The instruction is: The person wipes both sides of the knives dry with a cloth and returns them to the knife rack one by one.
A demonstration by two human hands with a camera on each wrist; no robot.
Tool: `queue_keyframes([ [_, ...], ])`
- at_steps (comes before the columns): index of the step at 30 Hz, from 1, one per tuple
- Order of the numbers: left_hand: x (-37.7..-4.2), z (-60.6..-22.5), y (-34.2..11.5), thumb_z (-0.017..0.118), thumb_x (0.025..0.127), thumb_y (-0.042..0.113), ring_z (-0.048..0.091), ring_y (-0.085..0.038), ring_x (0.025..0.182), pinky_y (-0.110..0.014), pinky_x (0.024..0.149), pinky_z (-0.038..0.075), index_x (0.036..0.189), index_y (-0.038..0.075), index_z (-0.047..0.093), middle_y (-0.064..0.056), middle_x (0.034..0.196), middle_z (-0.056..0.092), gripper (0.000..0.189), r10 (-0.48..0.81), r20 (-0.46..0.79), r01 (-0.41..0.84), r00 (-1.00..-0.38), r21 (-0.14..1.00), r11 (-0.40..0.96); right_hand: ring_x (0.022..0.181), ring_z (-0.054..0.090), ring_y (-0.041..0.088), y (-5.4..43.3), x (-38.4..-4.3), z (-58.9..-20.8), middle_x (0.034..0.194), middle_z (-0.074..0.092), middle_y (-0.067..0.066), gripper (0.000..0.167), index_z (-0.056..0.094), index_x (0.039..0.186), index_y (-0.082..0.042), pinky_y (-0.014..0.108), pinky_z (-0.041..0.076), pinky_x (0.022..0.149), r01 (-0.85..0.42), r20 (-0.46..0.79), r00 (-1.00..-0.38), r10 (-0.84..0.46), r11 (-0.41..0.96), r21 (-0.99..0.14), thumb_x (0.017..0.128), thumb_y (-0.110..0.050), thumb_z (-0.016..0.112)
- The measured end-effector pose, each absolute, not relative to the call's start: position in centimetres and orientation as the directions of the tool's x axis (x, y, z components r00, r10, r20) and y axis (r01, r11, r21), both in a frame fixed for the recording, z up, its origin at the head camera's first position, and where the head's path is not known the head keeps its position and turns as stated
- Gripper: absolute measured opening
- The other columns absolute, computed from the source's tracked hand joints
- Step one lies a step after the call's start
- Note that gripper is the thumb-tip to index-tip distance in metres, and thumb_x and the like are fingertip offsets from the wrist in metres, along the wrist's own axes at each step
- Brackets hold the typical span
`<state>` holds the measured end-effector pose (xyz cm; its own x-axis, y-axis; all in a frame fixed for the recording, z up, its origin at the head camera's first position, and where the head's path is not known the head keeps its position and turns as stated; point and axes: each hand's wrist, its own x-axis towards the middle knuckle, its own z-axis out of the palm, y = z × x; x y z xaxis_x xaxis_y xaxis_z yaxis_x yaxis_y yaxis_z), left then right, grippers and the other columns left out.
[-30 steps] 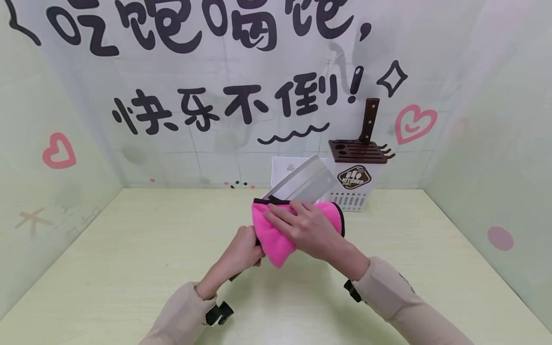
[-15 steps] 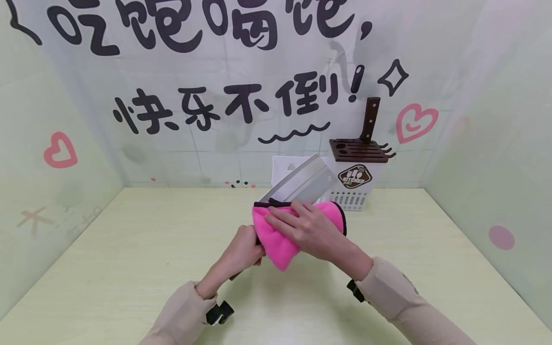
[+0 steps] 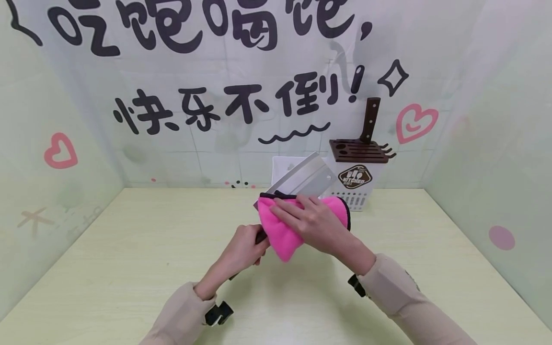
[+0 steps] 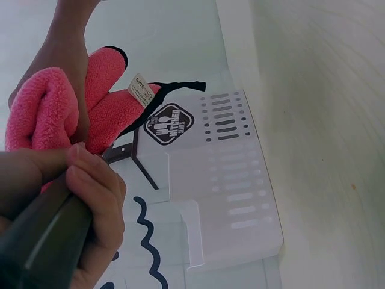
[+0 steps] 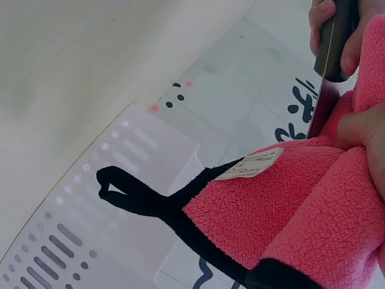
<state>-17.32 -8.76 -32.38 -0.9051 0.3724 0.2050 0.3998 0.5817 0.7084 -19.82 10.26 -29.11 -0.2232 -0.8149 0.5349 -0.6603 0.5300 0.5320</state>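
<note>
L grip [image 3: 245, 247]: curled fully round the handle [image 5: 334, 45], no gap; prob. for control w/ fingers clear of the blade [image 3: 311, 177]. R grip [image 3: 316, 225]: fingers laid across the cloth [image 3: 282, 235], thumb opp., i.e. cloth pinched about the blade; the layer presumably shields the hand. Rel. position: blade runs up-right from L grip, lower part behind the cloth, upper part bare beyond R grip; tilted, raised above the worktop [image 3: 129, 263]. Block [image 3: 376, 177] stands at back R, brown handle [image 3: 370, 120] upright in it, prob. for safe storage.
</note>
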Motion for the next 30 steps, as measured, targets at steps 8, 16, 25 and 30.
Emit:
queue_keyframes([
  [8, -17.3, -32.3, -8.8, 0.054, 0.087, 0.011, 0.043, -0.007, 0.035, -0.022, 0.036, 0.037, 0.066, 0.003, 0.049, 0.001, 0.050, 0.045, 0.023, 0.363, 0.172, 0.365, -0.916, 0.732, 0.575, 0.081, 0.052, 0.023, 10.6, -20.2, -28.4, 0.119, 0.057, 0.004, 0.056, 0.056, 0.121, -0.012, 0.028, 0.047, 0.065, -0.636, 0.547, -0.259, -0.796, 0.567, 0.524, 0.069, -0.016, 0.075],
  [16, -17.1, -32.3, -8.9, 0.056, 0.088, 0.021, 0.043, -0.008, 0.036, -0.021, 0.036, 0.034, 0.068, 0.002, 0.051, 0.002, 0.049, 0.043, 0.028, 0.366, 0.158, 0.352, -0.917, 0.754, 0.555, 0.081, 0.052, 0.025, 11.0, -20.9, -28.0, 0.118, 0.058, 0.006, 0.059, 0.056, 0.120, -0.010, 0.031, 0.049, 0.068, -0.650, 0.579, -0.297, -0.759, 0.606, 0.459, 0.066, -0.015, 0.078],
  [25, -17.0, -32.5, -9.0, 0.057, 0.088, 0.021, 0.043, -0.008, 0.035, -0.020, 0.035, 0.032, 0.068, 0.004, 0.049, 0.002, 0.048, 0.043, 0.027, 0.375, 0.167, 0.365, -0.912, 0.748, 0.555, 0.079, 0.051, 0.025, 11.5, -21.6, -27.7, 0.118, 0.057, 0.007, 0.062, 0.055, 0.122, -0.008, 0.030, 0.048, 0.060, -0.620, 0.604, -0.358, -0.712, 0.665, 0.416, 0.066, -0.019, 0.078],
  [30, -17.0, -32.5, -8.9, 0.058, 0.087, 0.021, 0.043, -0.008, 0.035, -0.020, 0.035, 0.032, 0.068, 0.004, 0.049, 0.002, 0.049, 0.044, 0.026, 0.363, 0.166, 0.356, -0.917, 0.751, 0.556, 0.078, 0.051, 0.025, 11.7, -22.0, -27.4, 0.116, 0.059, 0.008, 0.063, 0.056, 0.121, -0.008, 0.030, 0.045, 0.057, -0.602, 0.624, -0.373, -0.687, 0.691, 0.401, 0.063, -0.020, 0.080],
])
